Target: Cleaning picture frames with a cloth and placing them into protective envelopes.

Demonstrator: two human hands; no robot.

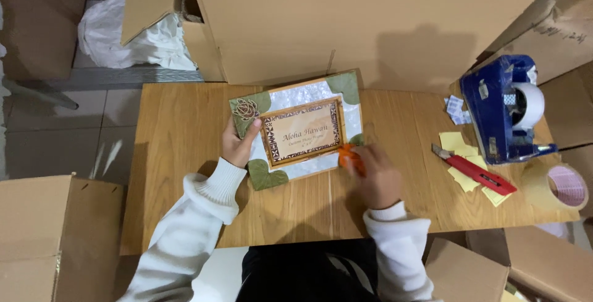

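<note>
A large cardboard box (370, 18) fills the back of the view, standing against the far edge of the wooden bench (185, 154). More cartons crowd the sides: one at the lower left (55, 234) and others along the right, with white wrapping paper (130, 33) spilling from an open flap at the upper left.

On the bench, near its middle, lies the picture frame (296, 130), flat and slightly turned, with a pearly border, green leaf corners, a small turtle ornament and a printed paper insert in its window. The left hand (238, 144) steadies the frame at its left edge, thumb on top and fingers under or beside it, so that grip is closed on the frame. The right hand (374, 175) is at the frame's lower right corner, clenched around a small orange tool (347, 154) whose tip touches the frame's edge; what kind of tool it is cannot be told.

Well apart to the right stand a blue tape dispenser (503, 110), a roll of tan tape (559, 188), a red utility knife (475, 171) lying on yellow paper slips (460, 144), and a few small white scraps (456, 105).

By the look of it the frame is unwrapped and no tape is on it; work at the corner appears under way, nothing packed yet
</note>
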